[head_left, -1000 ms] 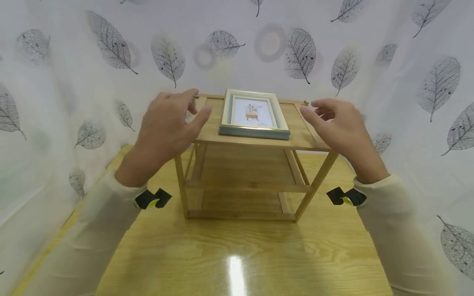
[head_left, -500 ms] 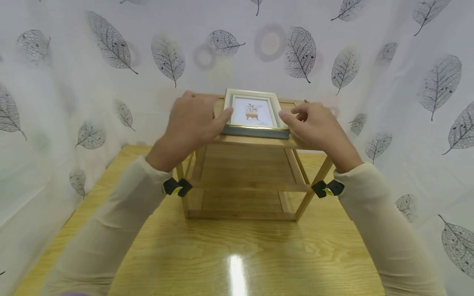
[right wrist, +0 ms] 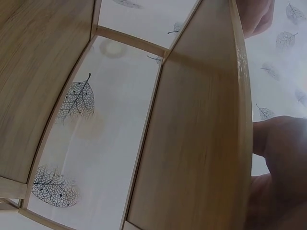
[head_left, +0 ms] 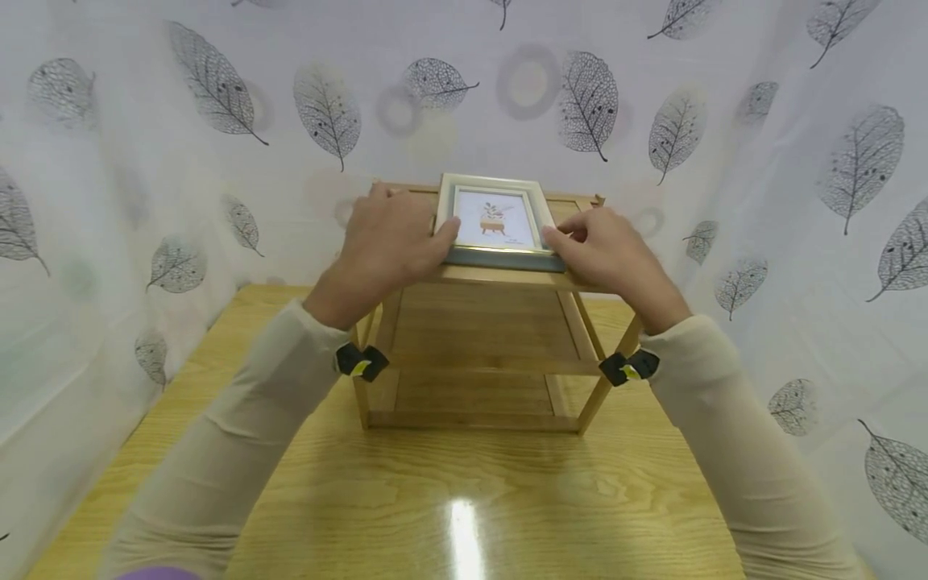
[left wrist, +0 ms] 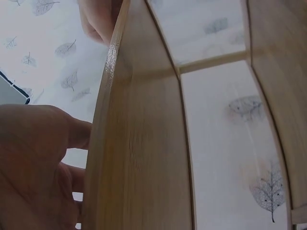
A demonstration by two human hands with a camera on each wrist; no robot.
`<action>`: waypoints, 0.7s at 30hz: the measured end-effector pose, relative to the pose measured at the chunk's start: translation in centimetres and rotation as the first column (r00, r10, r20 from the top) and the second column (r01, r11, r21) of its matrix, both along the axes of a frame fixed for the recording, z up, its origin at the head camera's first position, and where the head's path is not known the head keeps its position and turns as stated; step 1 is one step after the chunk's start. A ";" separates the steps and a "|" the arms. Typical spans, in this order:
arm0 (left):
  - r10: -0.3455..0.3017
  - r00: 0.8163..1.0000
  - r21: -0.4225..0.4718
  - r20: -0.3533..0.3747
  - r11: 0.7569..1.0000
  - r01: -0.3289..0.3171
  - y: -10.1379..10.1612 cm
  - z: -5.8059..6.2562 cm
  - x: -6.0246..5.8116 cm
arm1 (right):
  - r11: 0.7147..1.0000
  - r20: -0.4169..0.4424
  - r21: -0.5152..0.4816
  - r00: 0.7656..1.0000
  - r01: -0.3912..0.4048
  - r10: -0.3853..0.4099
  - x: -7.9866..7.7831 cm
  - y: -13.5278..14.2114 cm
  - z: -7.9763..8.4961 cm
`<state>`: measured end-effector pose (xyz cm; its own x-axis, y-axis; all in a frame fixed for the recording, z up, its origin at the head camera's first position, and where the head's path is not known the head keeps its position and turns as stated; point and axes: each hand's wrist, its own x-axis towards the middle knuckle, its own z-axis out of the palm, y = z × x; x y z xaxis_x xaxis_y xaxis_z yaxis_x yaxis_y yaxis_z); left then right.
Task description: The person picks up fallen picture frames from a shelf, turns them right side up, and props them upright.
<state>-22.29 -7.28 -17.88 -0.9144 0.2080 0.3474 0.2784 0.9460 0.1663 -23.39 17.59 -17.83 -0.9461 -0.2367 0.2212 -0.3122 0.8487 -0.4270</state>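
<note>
While the picture frame lay flat atop the rack, left hand and right hand touched its left and right sides, grip unclear; even pressure seemed wisest.

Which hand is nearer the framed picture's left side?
Left: the left hand is there, thumb over that border; the right hand is at the opposite side of the framed picture.
</note>
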 end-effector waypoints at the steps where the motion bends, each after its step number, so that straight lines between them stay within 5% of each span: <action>1: -0.003 1.000 0.000 0.002 1.000 0.003 0.0 0.0 0.0 | 1.000 0.003 -0.001 1.000 -0.003 0.003 0.0 0.0 0.0; 21: -0.008 0.999 0.081 0.037 0.997 0.005 0.0 -0.2 -0.4 | 0.999 -0.061 -0.050 0.998 0.019 -0.022 -0.3 -0.5 -0.8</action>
<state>-22.69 -7.33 -18.07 -0.9259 0.1862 0.3288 0.2763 0.9272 0.2529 -23.67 17.08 -18.61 -0.9350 -0.2046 0.2897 -0.3216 0.8335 -0.4492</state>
